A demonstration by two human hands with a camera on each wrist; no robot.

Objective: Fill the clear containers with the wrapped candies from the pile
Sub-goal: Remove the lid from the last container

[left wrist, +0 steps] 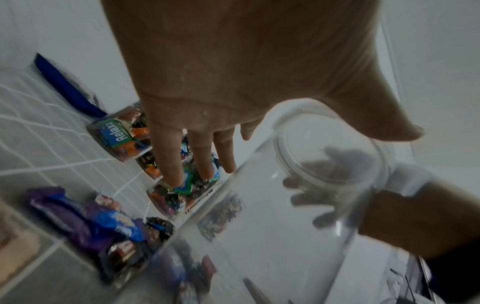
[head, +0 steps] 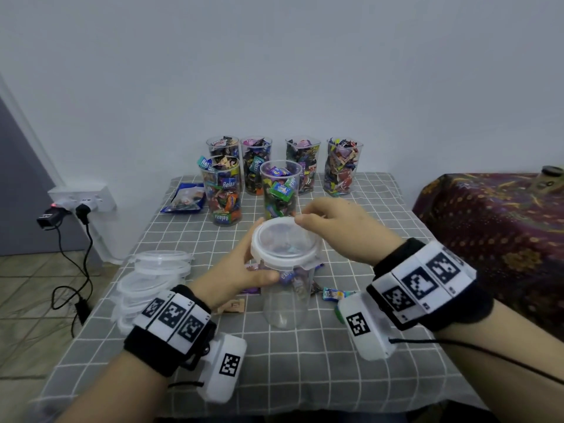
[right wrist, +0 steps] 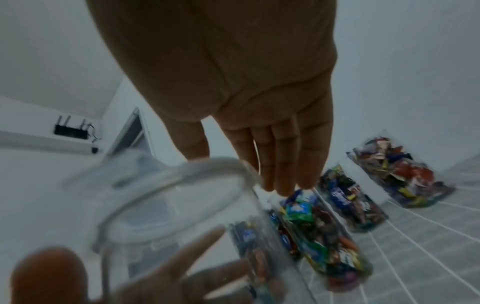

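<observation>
The empty clear container (head: 285,296) stands mid-table, its lid (head: 285,241) still on; left hand (head: 244,267) wraps its upper wall, right hand (head: 332,224) pinches the lid's far rim. Opening looks underway; next the lid must lift clear, before the candies (head: 334,294) lying just beside it go in.

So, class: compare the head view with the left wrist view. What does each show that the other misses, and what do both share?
Only the head view shows the stack of lids, the wall socket and both wrist bands. Only the left wrist view shows the left hand from the palm side, with the right hand's fingers seen through the clear container. Both show that lidded empty container, filled containers and loose candies.
</observation>
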